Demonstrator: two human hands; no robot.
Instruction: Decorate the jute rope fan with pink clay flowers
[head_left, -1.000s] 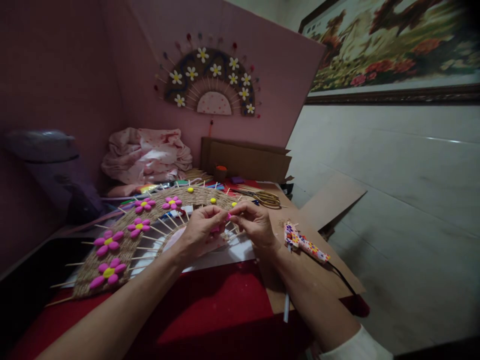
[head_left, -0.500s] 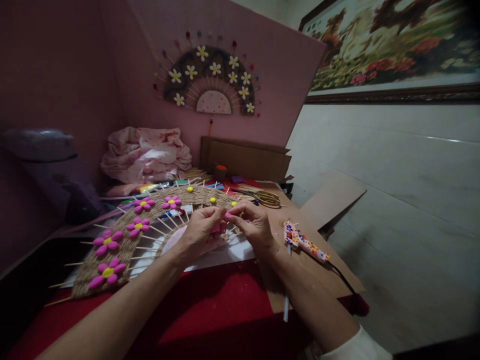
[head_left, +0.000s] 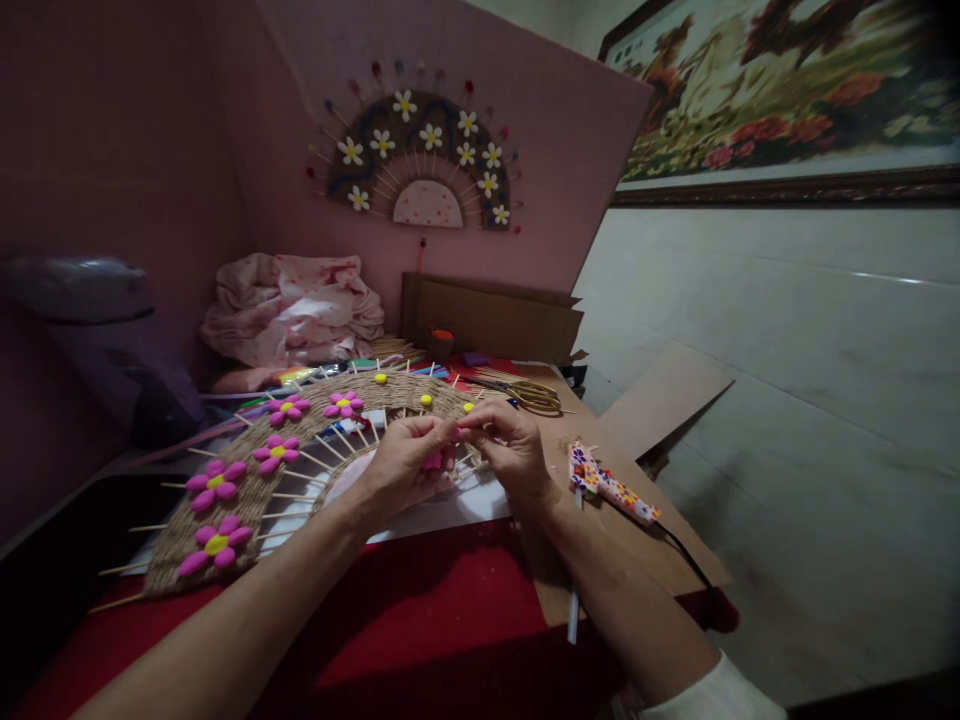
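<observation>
The left hand (head_left: 409, 455) and the right hand (head_left: 514, 455) meet fingertip to fingertip, thumbs and forefingers pinching a small pink clay piece (head_left: 457, 434) between them; so little of it shows that its long axis cannot be told. A second pink lump (head_left: 433, 461) sits against the curled fingers of the left hand. Beneath and beyond the hands lies the twine arch (head_left: 401, 388), its band sweeping from the near left up to the far middle and down behind the right hand. The rightmost yellow dot (head_left: 468, 408) lies just past the right hand's knuckles, so that hand is nearer to it; the middle yellow dot (head_left: 426, 401) is just beyond the left hand. Neither dot has petals around it, whereas the pink flowers (head_left: 215, 483) farther left each ring a yellow centre. To the right, on cardboard (head_left: 686, 560), rests a flower-patterned glue gun (head_left: 611, 485), well apart from both hands, with scissors (head_left: 540, 398) farther back.
</observation>
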